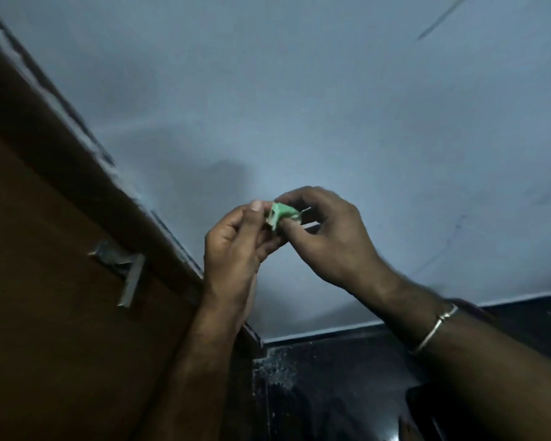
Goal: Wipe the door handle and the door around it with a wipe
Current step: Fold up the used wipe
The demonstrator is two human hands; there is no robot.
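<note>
A brown wooden door (45, 313) fills the left of the view, tilted in the frame. On it sits a metal lever handle (121, 272) with its lever pointing down. In front of the wall, both hands pinch a small green wipe packet (282, 214). My left hand (236, 249) holds its left end between thumb and fingers. My right hand (325, 230) grips its right end from above. The packet is to the right of the handle, apart from the door.
A pale blue-grey wall (331, 106) lies behind the hands. A dark skirting (347, 338) runs along its base above a dark speckled floor (315, 393). A metal bangle (433, 332) circles my right wrist. The door frame edge (172, 237) runs diagonally between door and wall.
</note>
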